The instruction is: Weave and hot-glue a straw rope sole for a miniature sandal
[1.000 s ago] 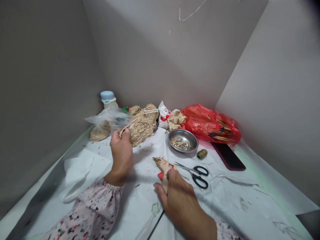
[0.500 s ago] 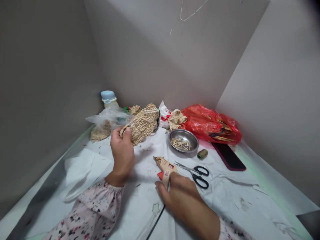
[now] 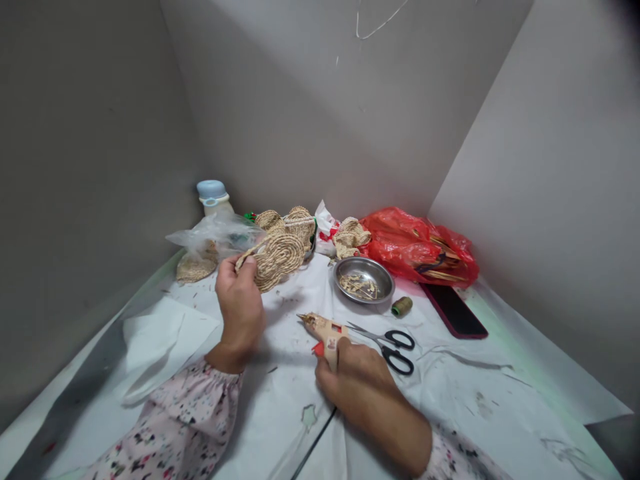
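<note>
Everything is placed here from the steel dish (image 3: 364, 280), which sits toward the back of the white-covered surface (image 3: 475, 400). Far left of the dish lies a loose sheet of white paper (image 3: 160, 347), and in front of it runs the floral sleeve (image 3: 190, 413) of the person's left arm. Behind that, well left of the dish, stand a bottle with a pale blue cap (image 3: 213, 193) and a clear plastic bag (image 3: 215, 235) with a woven straw piece (image 3: 195, 269) at its foot.

The left hand (image 3: 240, 313) is closed in a narrow pinch, thumb and fingers gripping a coiled straw piece (image 3: 274, 261) in the air, left of the dish. Two more straw shapes (image 3: 290, 223) sit behind it, and another (image 3: 351, 238) lies just behind the dish.

Just in front of the dish, the right hand (image 3: 363, 400) wraps the grip of a beige hot glue gun (image 3: 323, 333), its nozzle pointing left and a black cord (image 3: 315, 433) trailing from it. Black-handled scissors (image 3: 395, 350) lie just beside that hand. To the dish's right are a spool of green thread (image 3: 402, 306), a red plastic bag (image 3: 415, 247) holding thin wooden sticks, and a phone in a red case (image 3: 453, 311).
</note>
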Tool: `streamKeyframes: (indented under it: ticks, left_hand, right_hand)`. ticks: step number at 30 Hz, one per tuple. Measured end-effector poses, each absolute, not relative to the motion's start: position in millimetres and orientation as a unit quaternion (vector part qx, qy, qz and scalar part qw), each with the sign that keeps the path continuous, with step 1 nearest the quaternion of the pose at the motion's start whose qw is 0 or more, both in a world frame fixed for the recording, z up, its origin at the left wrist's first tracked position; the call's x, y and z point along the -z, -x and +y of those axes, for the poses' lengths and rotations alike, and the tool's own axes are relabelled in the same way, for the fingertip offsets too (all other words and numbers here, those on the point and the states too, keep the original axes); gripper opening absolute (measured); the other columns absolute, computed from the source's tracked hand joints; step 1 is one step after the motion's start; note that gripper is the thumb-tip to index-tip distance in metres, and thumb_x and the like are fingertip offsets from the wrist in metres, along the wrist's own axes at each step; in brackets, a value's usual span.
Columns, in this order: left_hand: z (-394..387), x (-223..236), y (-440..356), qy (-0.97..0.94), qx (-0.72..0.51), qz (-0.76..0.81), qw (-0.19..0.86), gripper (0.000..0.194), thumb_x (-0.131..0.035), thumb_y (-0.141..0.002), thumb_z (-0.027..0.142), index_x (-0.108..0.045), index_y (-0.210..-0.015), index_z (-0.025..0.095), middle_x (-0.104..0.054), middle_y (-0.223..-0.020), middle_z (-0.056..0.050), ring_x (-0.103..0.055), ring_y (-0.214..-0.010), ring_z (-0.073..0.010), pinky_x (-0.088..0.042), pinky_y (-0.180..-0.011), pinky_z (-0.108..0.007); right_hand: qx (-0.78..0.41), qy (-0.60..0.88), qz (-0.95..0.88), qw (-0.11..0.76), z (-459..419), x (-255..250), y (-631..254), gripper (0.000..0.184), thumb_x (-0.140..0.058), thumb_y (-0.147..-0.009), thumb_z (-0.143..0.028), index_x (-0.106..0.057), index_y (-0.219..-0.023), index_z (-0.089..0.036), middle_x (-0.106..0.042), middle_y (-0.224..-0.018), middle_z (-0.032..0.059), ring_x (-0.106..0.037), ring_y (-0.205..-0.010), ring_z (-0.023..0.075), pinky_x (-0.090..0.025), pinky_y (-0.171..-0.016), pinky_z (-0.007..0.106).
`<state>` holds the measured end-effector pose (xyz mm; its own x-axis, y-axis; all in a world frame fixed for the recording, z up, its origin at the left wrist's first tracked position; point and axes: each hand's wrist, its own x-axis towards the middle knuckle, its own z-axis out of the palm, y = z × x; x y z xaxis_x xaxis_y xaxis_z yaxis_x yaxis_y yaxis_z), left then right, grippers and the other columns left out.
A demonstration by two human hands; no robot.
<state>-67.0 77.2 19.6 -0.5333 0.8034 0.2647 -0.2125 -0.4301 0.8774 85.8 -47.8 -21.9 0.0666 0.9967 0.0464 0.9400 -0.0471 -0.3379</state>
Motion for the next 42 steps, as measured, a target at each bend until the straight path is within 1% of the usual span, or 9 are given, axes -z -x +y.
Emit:
streamKeyframes:
  ticks: [6, 13, 16, 20, 24, 28, 34, 38, 42]
  left_hand:
    - [81.5, -19.5, 71.1, -0.345, -0.773, 0.423, 0.323, 0.020, -0.066, -0.069, 0.029, -0.059, -0.085, 0.019, -0.060, -0.078, 0.002, -0.056, -0.074, -0.0149, -0.045, -0.073, -0.028]
    - [77.3, -9.8, 69.2, -0.405, -0.720, 0.461, 0.324, 0.024, -0.066, -0.075, 0.036, -0.065, -0.090, 0.017, -0.064, -0.081, -0.001, -0.059, -0.078, -0.0176, -0.046, -0.075, -0.029]
    - [71.9, -7.8, 63.7, -0.425, -0.706, 0.455, 0.339, 0.026, -0.068, -0.075, 0.037, -0.066, -0.089, 0.016, -0.066, -0.082, -0.002, -0.059, -0.077, -0.0175, -0.046, -0.074, -0.029]
    - [66.0, -7.5, 57.5, -0.443, -0.684, 0.433, 0.384, 0.028, -0.070, -0.074, 0.038, -0.068, -0.091, 0.016, -0.068, -0.082, -0.002, -0.060, -0.075, -0.0173, -0.047, -0.073, -0.028]
    - [62.1, -6.1, 54.7, -0.457, -0.665, 0.411, 0.424, 0.025, -0.071, -0.075, 0.037, -0.069, -0.092, 0.018, -0.068, -0.082, -0.001, -0.060, -0.075, -0.0167, -0.047, -0.072, -0.027]
    - [58.7, -2.7, 50.8, -0.457, -0.647, 0.387, 0.472, 0.024, -0.069, -0.077, 0.035, -0.068, -0.094, 0.018, -0.069, -0.083, 0.000, -0.061, -0.079, -0.0176, -0.046, -0.075, -0.027]
    - [55.4, 0.3, 47.2, -0.472, -0.635, 0.388, 0.473, 0.022, -0.066, -0.075, 0.033, -0.066, -0.092, 0.019, -0.068, -0.083, 0.000, -0.060, -0.078, -0.0181, -0.045, -0.074, -0.028]
    - [50.9, -4.2, 47.2, -0.491, -0.625, 0.407, 0.450, 0.015, -0.065, -0.073, 0.031, -0.063, -0.082, 0.018, -0.063, -0.075, 0.002, -0.055, -0.070, -0.0161, -0.042, -0.068, -0.027]
    - [43.6, -11.9, 46.0, -0.515, -0.607, 0.430, 0.427, 0.012, -0.065, -0.071, 0.029, -0.060, -0.075, 0.018, -0.057, -0.068, 0.003, -0.049, -0.064, -0.0148, -0.039, -0.063, -0.026]
  right_hand:
    - [-0.159, 0.725, -0.645, 0.180, -45.4, 15.4, -96.5, 0.019, -0.049, -0.086, -0.029, -0.063, -0.085, -0.016, -0.072, -0.072, 0.0123, -0.067, -0.064, 0.0243, -0.037, -0.054, 0.029]
    - [-0.405, 0.616, -0.521, 0.430, -40.1, 19.1, -102.0, 0.016, -0.049, -0.088, -0.033, -0.052, -0.079, -0.020, -0.055, -0.059, -0.0046, -0.051, -0.048, 0.0111, -0.039, -0.048, 0.021]
    - [-0.491, 0.519, -0.457, 0.530, -43.1, 20.0, -96.7, 0.026, -0.054, -0.088, -0.044, -0.056, -0.090, -0.018, -0.055, -0.064, -0.0042, -0.048, -0.048, 0.0094, -0.041, -0.045, 0.020]
    - [-0.549, 0.450, -0.410, 0.573, -46.0, 16.9, -92.6, 0.044, -0.067, -0.077, -0.056, -0.064, -0.093, -0.014, -0.055, -0.064, -0.0033, -0.045, -0.047, 0.0080, -0.042, -0.043, 0.020]
    - [-0.553, 0.415, -0.366, 0.623, -45.8, 19.9, -93.5, 0.045, -0.079, -0.069, -0.050, -0.065, -0.096, -0.016, -0.061, -0.073, -0.0015, -0.054, -0.059, 0.0106, -0.049, -0.056, 0.022]
    - [-0.553, 0.405, -0.361, 0.633, -47.7, 21.0, -96.0, 0.036, -0.073, -0.077, -0.046, -0.061, -0.096, -0.018, -0.068, -0.085, 0.0031, -0.066, -0.076, 0.0182, -0.052, -0.072, 0.030]
    - [-0.516, 0.434, -0.409, 0.615, -50.7, 21.4, -99.3, 0.029, -0.063, -0.085, -0.045, -0.065, -0.089, -0.017, -0.070, -0.083, 0.0059, -0.064, -0.083, 0.0212, -0.048, -0.083, 0.036]
    - [-0.527, 0.417, -0.429, 0.603, -51.2, 22.9, -98.7, 0.032, -0.060, -0.086, -0.047, -0.067, -0.084, -0.016, -0.068, -0.077, 0.0064, -0.062, -0.077, 0.0210, -0.048, -0.078, 0.036]
    - [-0.535, 0.416, -0.428, 0.598, -52.7, 21.2, -97.5, 0.036, -0.062, -0.085, -0.047, -0.063, -0.103, -0.016, -0.061, -0.063, -0.0004, -0.054, -0.058, 0.0143, -0.044, -0.059, 0.028]
